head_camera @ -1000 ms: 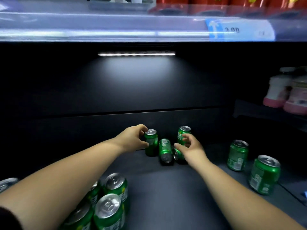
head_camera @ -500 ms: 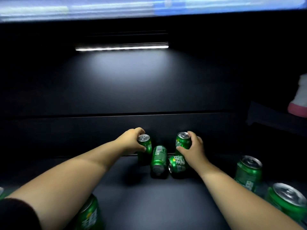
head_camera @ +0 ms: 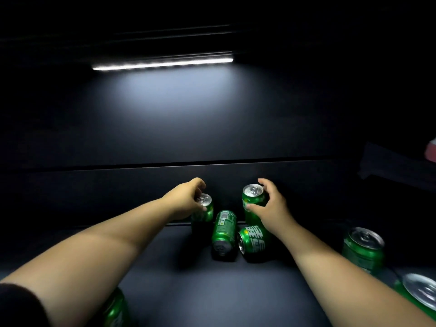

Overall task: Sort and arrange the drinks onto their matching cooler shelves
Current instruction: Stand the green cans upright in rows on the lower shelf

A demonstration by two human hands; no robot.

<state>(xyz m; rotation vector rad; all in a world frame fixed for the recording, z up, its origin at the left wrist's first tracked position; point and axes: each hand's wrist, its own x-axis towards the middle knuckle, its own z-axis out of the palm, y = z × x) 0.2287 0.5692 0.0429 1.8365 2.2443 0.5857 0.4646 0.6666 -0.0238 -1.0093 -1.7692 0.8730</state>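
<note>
Deep on the dark cooler shelf (head_camera: 200,291), my left hand (head_camera: 186,201) grips the top of an upright green can (head_camera: 205,210) near the back wall. My right hand (head_camera: 273,208) is wrapped around a second upright green can (head_camera: 253,199). Between and in front of them two green cans lie on their sides: one (head_camera: 224,232) with its barcode up, one (head_camera: 253,240) with its lid facing left, partly under my right wrist.
Two upright green cans stand at the right, one (head_camera: 363,249) behind the other (head_camera: 420,296). Another green can (head_camera: 115,310) shows under my left forearm. A pink and white bottle (head_camera: 431,149) sits on a side ledge at far right. A light strip (head_camera: 162,63) glows above.
The view has dropped and moved closer, so the upper shelf is out of sight. My right hand has gone from the lying can to the upright can behind it. My left hand stays on its can.
</note>
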